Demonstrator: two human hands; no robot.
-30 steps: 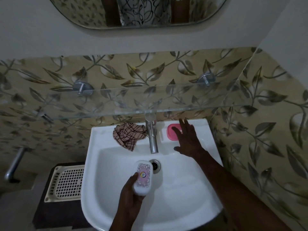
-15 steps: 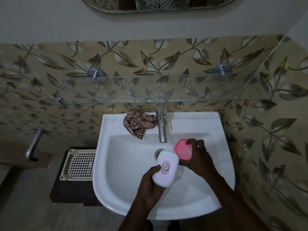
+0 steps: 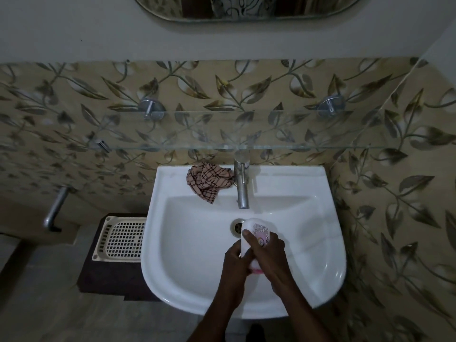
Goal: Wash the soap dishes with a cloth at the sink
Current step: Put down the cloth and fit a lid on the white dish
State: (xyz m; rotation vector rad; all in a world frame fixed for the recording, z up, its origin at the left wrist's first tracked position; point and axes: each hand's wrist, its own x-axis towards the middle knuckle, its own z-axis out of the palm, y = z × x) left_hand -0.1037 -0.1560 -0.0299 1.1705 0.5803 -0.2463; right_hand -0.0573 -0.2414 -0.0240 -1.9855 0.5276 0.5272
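Over the basin of the white sink (image 3: 320,243), both hands hold a white soap dish (image 3: 256,227) with a pink flowered lid. My left hand (image 3: 237,260) grips its left side from below. My right hand (image 3: 269,250) lies across its top, fingers wrapped over it. A sliver of the pink soap dish (image 3: 256,271) shows under my palms; which hand holds it I cannot tell. The checked brown cloth (image 3: 208,181) lies crumpled on the sink's back ledge, left of the tap (image 3: 242,188), untouched.
The drain (image 3: 237,226) sits just behind the dishes. A glass shelf (image 3: 246,144) juts out above the tap. A cream perforated tray (image 3: 121,239) rests on a dark stand left of the sink. A metal pipe (image 3: 55,209) sticks out of the left wall.
My right hand took the pink dish off the back ledge, carried it to the basin and now closes over the white dish with my left hand.
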